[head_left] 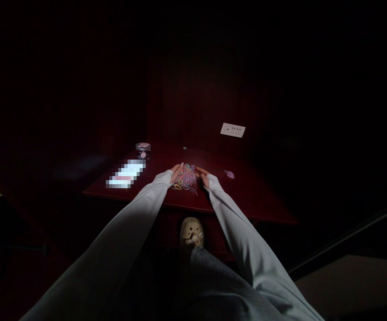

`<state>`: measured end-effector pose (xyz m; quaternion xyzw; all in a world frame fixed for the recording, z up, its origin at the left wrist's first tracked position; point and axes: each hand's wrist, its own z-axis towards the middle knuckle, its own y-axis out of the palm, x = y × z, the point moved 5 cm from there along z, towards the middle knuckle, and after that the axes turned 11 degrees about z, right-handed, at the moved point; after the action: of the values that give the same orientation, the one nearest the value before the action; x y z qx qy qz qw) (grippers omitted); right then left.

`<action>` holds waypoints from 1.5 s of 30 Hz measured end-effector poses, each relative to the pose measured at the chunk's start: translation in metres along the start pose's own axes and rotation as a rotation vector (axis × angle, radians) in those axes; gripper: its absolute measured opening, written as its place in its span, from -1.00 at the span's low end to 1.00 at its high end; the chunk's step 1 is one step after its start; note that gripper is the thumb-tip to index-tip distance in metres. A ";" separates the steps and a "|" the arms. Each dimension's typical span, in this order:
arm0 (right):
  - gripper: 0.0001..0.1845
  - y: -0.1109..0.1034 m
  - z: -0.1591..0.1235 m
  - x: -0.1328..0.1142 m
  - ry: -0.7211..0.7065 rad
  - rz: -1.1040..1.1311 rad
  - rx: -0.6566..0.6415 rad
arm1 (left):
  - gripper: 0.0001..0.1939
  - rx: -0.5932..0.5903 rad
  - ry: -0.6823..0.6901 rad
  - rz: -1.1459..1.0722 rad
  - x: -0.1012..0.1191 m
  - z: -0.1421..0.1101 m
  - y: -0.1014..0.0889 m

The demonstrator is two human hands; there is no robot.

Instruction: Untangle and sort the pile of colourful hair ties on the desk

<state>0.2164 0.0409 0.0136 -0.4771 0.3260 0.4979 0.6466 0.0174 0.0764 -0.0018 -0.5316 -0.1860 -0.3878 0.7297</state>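
Note:
A loose pile of small multicoloured rubber bands lies on a dark red wooden desk. My left hand rests against the pile's left side, and my right hand is at its right side. Both hands are small in the dim view, so I cannot tell whether either holds any bands. Pale grey sleeves cover both forearms. A small pinkish clump of bands lies apart, to the right of my right hand.
A round clear container stands at the desk's far left, beyond a pixelated white item. A white wall socket plate is behind the desk. Below the near desk edge is a beige clog.

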 end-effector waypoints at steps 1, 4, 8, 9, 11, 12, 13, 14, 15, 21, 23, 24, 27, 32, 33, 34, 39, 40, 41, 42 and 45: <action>-0.52 0.001 0.001 0.001 0.006 0.030 -0.002 | -0.41 -0.009 -0.023 -0.025 -0.001 -0.001 0.001; -0.54 -0.002 0.002 0.004 -0.019 0.008 0.025 | -0.47 0.005 -0.074 -0.079 -0.003 -0.003 -0.001; -0.59 -0.012 0.005 0.008 -0.077 -0.113 0.122 | -0.50 0.130 -0.048 -0.074 0.001 -0.003 -0.011; -0.61 -0.014 0.006 0.008 -0.092 -0.142 0.141 | -0.49 0.153 -0.043 -0.086 0.001 -0.002 -0.013; -0.64 -0.016 0.005 0.004 -0.132 -0.216 0.151 | -0.45 0.194 -0.052 -0.117 0.000 0.000 -0.017; -0.64 -0.015 0.003 0.000 -0.159 -0.257 0.137 | -0.43 0.211 -0.058 -0.128 -0.002 0.001 -0.019; -0.64 -0.013 0.000 -0.006 -0.190 -0.296 0.109 | -0.41 0.229 -0.064 -0.129 -0.003 0.002 -0.021; -0.63 -0.010 -0.003 -0.012 -0.225 -0.332 0.066 | -0.39 0.242 -0.065 -0.119 -0.004 0.002 -0.022; -0.63 -0.005 -0.007 -0.019 -0.261 -0.366 0.010 | -0.37 0.251 -0.065 -0.100 -0.004 0.002 -0.023; -0.64 0.020 -0.023 -0.039 -0.344 -0.529 -0.244 | -0.38 0.240 -0.081 0.048 -0.001 -0.003 -0.028; -0.64 0.022 -0.021 -0.037 -0.330 -0.530 -0.237 | -0.41 0.226 -0.092 0.082 0.002 -0.004 -0.029; -0.65 0.021 -0.019 -0.034 -0.317 -0.526 -0.228 | -0.43 0.218 -0.092 0.093 0.003 -0.005 -0.029; -0.72 0.019 -0.015 -0.027 -0.275 -0.508 -0.202 | -0.48 0.179 -0.075 0.106 0.007 -0.006 -0.029; -0.79 0.014 -0.013 -0.022 -0.274 -0.445 -0.158 | -0.63 0.121 -0.076 0.178 0.008 -0.006 -0.029; -0.79 0.013 -0.012 -0.021 -0.267 -0.433 -0.147 | -0.69 0.111 -0.069 0.191 0.009 -0.006 -0.028; -0.78 0.012 -0.011 -0.020 -0.259 -0.425 -0.137 | -0.75 0.103 -0.060 0.200 0.009 -0.006 -0.028; -0.76 0.007 -0.007 -0.015 -0.230 -0.395 -0.087 | -0.86 0.111 0.001 0.201 0.009 -0.006 -0.025; -0.76 0.006 -0.006 -0.014 -0.227 -0.382 -0.075 | -0.86 0.117 0.011 0.199 0.008 -0.006 -0.025; -0.76 0.005 -0.006 -0.014 -0.225 -0.365 -0.061 | -0.86 0.118 0.018 0.197 0.008 -0.006 -0.024; -0.75 0.003 -0.005 -0.013 -0.221 -0.345 -0.045 | -0.86 0.117 0.022 0.197 0.007 -0.006 -0.024; -0.73 -0.001 -0.004 -0.010 -0.200 -0.254 0.004 | -0.86 0.109 0.026 0.202 0.006 -0.006 -0.023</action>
<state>0.2142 0.0336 0.0211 -0.4615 0.1978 0.4564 0.7346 0.0026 0.0658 0.0146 -0.5022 -0.1429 -0.3083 0.7952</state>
